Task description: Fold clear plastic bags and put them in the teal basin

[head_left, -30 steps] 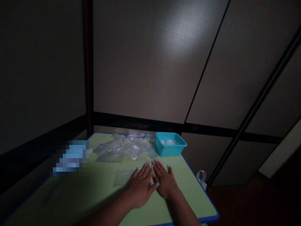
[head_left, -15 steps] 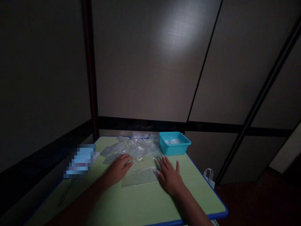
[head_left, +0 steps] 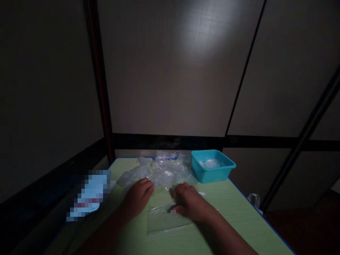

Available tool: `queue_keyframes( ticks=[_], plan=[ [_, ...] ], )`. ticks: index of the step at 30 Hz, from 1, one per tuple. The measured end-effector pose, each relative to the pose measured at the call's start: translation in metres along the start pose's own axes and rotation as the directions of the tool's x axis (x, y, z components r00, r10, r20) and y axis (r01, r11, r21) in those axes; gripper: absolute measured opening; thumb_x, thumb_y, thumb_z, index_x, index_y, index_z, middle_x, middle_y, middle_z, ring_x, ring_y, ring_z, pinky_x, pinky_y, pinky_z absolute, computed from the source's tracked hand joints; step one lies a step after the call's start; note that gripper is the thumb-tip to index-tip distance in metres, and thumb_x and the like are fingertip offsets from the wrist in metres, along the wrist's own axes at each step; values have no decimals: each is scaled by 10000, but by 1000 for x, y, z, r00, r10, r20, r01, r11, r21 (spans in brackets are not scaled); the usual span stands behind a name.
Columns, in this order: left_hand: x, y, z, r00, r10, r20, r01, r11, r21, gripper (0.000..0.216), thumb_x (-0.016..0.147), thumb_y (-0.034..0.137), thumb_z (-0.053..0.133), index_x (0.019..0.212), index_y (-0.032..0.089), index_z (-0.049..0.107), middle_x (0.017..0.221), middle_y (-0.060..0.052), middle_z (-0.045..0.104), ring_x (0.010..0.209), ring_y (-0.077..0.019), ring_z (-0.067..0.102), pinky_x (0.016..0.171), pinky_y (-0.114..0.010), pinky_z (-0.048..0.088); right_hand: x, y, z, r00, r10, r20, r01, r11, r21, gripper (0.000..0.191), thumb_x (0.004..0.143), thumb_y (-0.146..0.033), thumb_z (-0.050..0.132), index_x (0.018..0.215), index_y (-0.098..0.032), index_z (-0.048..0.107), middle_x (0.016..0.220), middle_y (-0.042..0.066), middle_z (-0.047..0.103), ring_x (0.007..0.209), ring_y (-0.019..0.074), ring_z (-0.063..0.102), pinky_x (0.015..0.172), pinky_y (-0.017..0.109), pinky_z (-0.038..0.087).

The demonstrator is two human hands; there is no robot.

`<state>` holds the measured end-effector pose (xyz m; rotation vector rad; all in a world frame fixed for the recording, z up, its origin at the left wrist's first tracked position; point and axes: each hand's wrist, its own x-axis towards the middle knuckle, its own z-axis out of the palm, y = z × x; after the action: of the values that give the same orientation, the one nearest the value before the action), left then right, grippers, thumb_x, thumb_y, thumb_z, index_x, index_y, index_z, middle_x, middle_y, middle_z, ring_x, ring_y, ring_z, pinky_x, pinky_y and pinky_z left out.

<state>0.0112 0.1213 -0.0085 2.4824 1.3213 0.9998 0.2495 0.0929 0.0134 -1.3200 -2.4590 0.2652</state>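
Note:
A flat clear plastic bag (head_left: 164, 221) lies on the green table (head_left: 231, 212) in front of me. My right hand (head_left: 190, 203) rests on its far right part with fingers curled down and thumb pinching at the bag's top edge. My left hand (head_left: 138, 196) sits just left of the bag's far corner, fingers bent and pressed on the table next to a heap of crumpled clear plastic bags (head_left: 159, 171). The light is dim, so finger detail is weak.
A teal plastic tub (head_left: 214, 170) with something pale inside stands at the back right of the table. A blurred blue-white object (head_left: 89, 194) lies at the left edge. Dark wall panels close off the back and left. A white bag handle (head_left: 255, 200) shows beside the table's right edge.
My hands were flat together on the table, then parted. The left went toward the plastic heap; the right curled onto the flat bag. The view has moved closer.

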Motion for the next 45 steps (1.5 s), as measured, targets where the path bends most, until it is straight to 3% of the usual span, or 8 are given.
queue_keyframes(
  ticks=[17,24,29,34,41,45],
  plan=[
    [0,1,4,997,35,76,-34,999,-11,306,892,306,318,679,191,505,720,-11,495,721,-160,484,685,-275,384,1,-1,8,999,33,1,-33,992,120,174,648,-189,691,740,-194,543,755,-25,563,778,141,471,686,236,282],
    [-2,15,3,969,-36,245,78,983,-166,311,876,346,368,689,177,550,639,24,501,638,-127,476,593,-232,354,2,0,9,998,58,6,-58,981,186,293,647,-184,685,923,-225,593,787,-27,598,753,134,503,691,234,312],
    [-4,7,11,953,-51,297,112,975,-194,301,820,398,457,652,166,550,584,47,460,575,-106,448,523,-209,305,3,2,8,1000,24,-8,-22,986,168,83,684,-227,666,752,-194,632,748,-8,612,757,141,513,686,234,325],
    [-4,-5,13,957,-79,278,143,965,-219,301,766,401,521,580,165,523,549,54,427,559,-101,420,525,-203,304,3,10,10,995,77,-57,-66,984,165,80,717,-260,637,737,-184,621,779,14,622,803,157,519,702,244,332],
    [-4,-8,10,968,-70,241,131,960,-246,198,749,329,531,638,173,580,632,23,520,646,-130,488,610,-219,365,4,16,12,992,113,-47,-104,981,166,143,758,-312,577,748,-174,614,788,22,623,806,163,518,706,249,331],
    [-3,-11,10,968,-78,240,139,958,-250,153,733,294,535,644,177,579,652,17,538,662,-136,502,625,-224,380,3,17,11,991,132,-37,-124,980,157,157,800,-229,488,731,-168,615,773,30,622,806,160,515,708,250,328]
  ],
)
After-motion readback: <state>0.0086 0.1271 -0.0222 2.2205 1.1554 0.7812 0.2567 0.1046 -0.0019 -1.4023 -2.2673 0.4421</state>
